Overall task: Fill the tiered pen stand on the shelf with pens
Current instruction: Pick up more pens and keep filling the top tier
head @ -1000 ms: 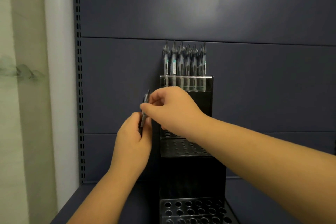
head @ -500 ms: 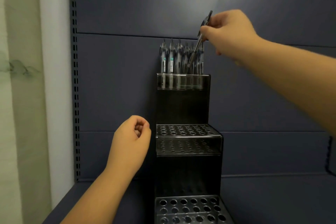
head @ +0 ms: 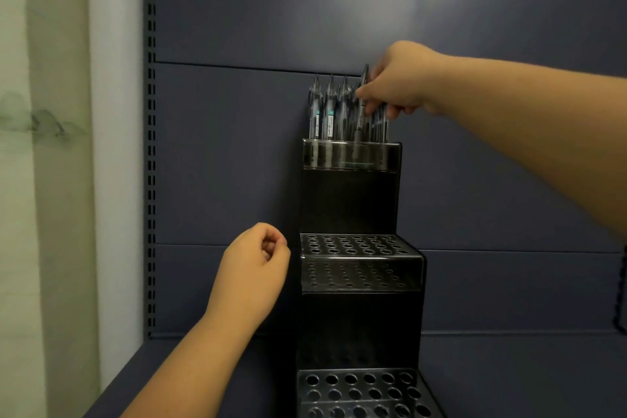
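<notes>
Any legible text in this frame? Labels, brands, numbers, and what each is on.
None can be read.
Pens in the top tier of the pen stand: white label strips with a teal band and dark print, too small and blurred to read.
Pen pinched by the right hand: no marking made out.
Stand, shelf back panel: no text.

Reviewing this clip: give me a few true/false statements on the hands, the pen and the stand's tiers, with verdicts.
1. The right hand pinches a pen at the top tier. True.
2. The left hand holds a pen. False: its fingers are curled on nothing.
3. The middle tier is full of pens. False: its holes show bare.
4. Pens already stand in the top tier. True.
5. The bottom tier holds no pens. True.
</notes>
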Tool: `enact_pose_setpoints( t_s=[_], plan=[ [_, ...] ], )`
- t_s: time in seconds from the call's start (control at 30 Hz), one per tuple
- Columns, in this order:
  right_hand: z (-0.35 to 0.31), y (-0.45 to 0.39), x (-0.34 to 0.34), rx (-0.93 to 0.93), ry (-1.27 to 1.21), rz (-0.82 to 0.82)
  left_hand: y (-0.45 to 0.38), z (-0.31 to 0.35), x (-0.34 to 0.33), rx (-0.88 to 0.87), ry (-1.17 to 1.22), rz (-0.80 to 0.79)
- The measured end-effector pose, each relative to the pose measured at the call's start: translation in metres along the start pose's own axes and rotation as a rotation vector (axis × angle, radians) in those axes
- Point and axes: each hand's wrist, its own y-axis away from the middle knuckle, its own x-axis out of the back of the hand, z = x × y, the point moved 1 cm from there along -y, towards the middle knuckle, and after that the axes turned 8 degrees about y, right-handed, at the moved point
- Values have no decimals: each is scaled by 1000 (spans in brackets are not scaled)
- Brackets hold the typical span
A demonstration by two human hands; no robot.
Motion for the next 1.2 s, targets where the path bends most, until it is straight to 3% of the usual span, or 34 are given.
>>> enact_pose_setpoints(
  t_s=[0.47,0.97,1.2],
  plan=[
    [-6,-2,0,14,74,-15,-2,-5,-2,-32,-79,-43],
    [-10,-3,-15,-22,150,-57,-9,-26,-2,-62,-414,-134],
    [8,14,-20,-17,127,69,-8,-35,-3,-33,-442,-156]
  ],
)
